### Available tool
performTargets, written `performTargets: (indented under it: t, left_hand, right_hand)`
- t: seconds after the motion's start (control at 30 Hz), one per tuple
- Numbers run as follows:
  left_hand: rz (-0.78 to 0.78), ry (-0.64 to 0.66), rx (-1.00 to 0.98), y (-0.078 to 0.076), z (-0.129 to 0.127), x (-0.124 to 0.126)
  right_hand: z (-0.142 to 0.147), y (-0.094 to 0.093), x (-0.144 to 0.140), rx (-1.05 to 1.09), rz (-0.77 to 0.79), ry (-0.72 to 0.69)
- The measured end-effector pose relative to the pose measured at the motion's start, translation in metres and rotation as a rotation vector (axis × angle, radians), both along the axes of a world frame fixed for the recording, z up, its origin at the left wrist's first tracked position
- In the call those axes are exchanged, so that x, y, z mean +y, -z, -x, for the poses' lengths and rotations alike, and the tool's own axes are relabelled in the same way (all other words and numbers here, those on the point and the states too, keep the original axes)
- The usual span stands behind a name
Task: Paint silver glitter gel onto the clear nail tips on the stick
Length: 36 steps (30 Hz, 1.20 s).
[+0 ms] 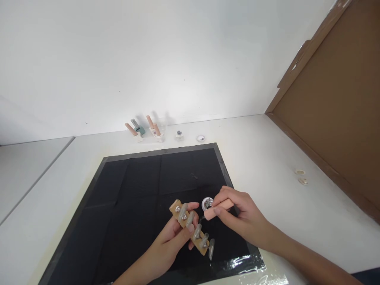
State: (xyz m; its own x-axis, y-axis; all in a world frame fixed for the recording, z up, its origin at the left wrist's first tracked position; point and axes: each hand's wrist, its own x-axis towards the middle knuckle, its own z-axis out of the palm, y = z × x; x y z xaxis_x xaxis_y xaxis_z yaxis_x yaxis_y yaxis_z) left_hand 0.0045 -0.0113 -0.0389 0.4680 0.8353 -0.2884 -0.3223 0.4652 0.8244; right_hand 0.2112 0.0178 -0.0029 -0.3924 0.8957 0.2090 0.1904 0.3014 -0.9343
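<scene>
My left hand (175,235) is closed around a tan nail display stand (202,246). Several greyish, translucent false nails (197,231) sit in a row along it, on small silvery round mounts. In my right hand (237,206) is a peach nail polish brush cap (219,209), gripped between thumb and fingers. Its dark brush end points down and left, close to the nails; I cannot tell whether it touches one. Just behind the cap, a small round white pot (207,203) with dark and silvery bits shows, partly covered by my right fingers.
A black mat (133,190) with taped edges lies on the white table (255,150). At the back stand several nail polish bottles (157,134), a small clear jar (179,135) and a round dish (200,138). Two small round items (301,177) lie right, near a cardboard panel (335,99).
</scene>
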Motion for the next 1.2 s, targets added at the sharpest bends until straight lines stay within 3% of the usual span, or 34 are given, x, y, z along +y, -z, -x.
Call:
performTargets:
  t: [0.1, 0.3, 0.63, 0.9, 1.2]
  left_hand:
    - [0.067, -0.008, -0.03, -0.003, 0.0, 0.002]
    - [0.261, -0.002, -0.077, -0.012, 0.001, 0.01]
    - [0.319, 0.002, -0.096, -0.012, 0.004, 0.009]
    - [0.35, 0.024, -0.112, -0.015, 0.003, 0.012]
    - [0.383, 0.005, -0.086, -0.01, 0.005, 0.01]
  right_hand:
    - [-0.001, 0.0, 0.001, 0.022, -0.031, 0.001]
    - [0.0, -0.004, 0.001, 0.023, -0.152, -0.162]
    - [0.001, -0.001, 0.0, -0.012, -0.17, 0.032]
    - [0.002, -0.003, -0.001, 0.063, -0.138, -0.164]
    - [0.006, 0.001, -0.004, 0.07, -0.085, 0.011]
